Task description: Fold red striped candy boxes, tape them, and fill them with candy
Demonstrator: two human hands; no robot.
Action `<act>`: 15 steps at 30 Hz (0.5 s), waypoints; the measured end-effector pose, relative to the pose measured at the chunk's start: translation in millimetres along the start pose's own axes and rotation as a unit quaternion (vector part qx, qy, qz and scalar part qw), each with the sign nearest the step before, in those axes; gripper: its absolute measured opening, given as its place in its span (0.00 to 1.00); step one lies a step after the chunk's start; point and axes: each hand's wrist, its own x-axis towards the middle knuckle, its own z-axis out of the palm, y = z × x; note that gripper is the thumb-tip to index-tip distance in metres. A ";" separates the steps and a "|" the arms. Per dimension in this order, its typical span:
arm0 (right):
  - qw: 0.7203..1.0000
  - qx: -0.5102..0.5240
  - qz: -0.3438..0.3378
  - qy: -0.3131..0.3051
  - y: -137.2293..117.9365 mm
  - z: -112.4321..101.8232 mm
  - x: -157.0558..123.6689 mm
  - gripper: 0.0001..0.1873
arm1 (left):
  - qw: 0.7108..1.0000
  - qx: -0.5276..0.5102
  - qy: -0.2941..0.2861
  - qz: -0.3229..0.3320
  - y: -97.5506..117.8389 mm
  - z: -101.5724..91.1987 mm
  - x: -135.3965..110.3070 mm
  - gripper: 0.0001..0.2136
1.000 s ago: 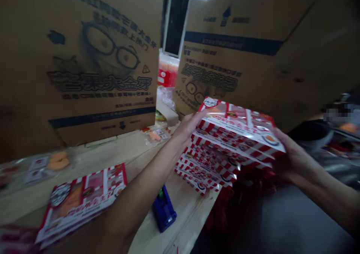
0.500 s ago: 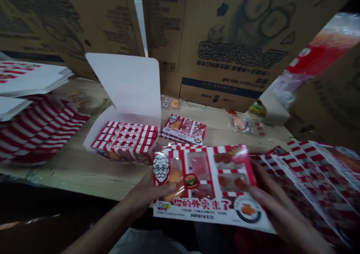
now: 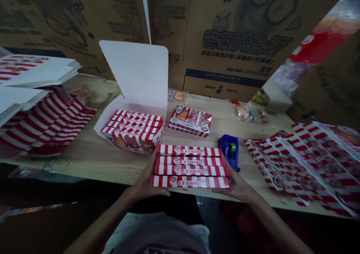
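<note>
Between my two hands is a stack of several flat red-and-white striped candy boxes [image 3: 192, 170], their printed narrow sides facing me. My left hand [image 3: 144, 183] grips the left end, its thumb along the lower edge. The right end is held by my right hand [image 3: 237, 184], its thumb also low; some fingers are hidden behind the boxes. Beyond my left hand stands an open carton [image 3: 147, 72] with its white lid raised and a row of similar small boxes [image 3: 132, 128] inside. Past the held stack lie two more candy boxes [image 3: 191, 120], one on the other.
A blue tape dispenser [image 3: 229, 149] stands near my right hand. Flat striped packaging sheets [image 3: 292, 168] spread over the right side. Folded striped cartons [image 3: 47, 123] and white card sheets [image 3: 42, 72] are piled left. Large cardboard boxes [image 3: 225, 55] line the back, with small candy packets [image 3: 243, 111] before them.
The held boxes have tipped from showing their windowed front to showing their narrow striped sides. The tape dispenser, hidden behind them before, now shows. The camera view has shifted slightly.
</note>
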 end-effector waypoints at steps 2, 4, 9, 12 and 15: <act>0.999 0.005 -0.011 -0.038 9.5 5.4 2.6 0.66 | 0.999 0.014 -0.020 0.026 -5.0 -3.3 -2.7 0.61; 0.998 0.001 -0.028 -0.055 15.7 7.6 5.8 0.67 | 0.999 0.005 -0.024 0.025 -6.4 -3.8 -6.1 0.62; 0.993 -0.095 -0.054 -0.053 17.5 4.1 10.7 0.66 | 0.999 -0.038 -0.007 -0.004 -9.4 7.5 -5.2 0.61; 0.988 -0.143 -0.057 -0.029 14.5 4.2 13.4 0.66 | 1.000 -0.026 0.016 -0.003 -10.4 13.6 1.1 0.60; 0.978 -0.195 -0.074 0.001 11.6 5.1 14.0 0.69 | 0.999 -0.017 0.028 -0.013 -7.7 12.5 1.9 0.58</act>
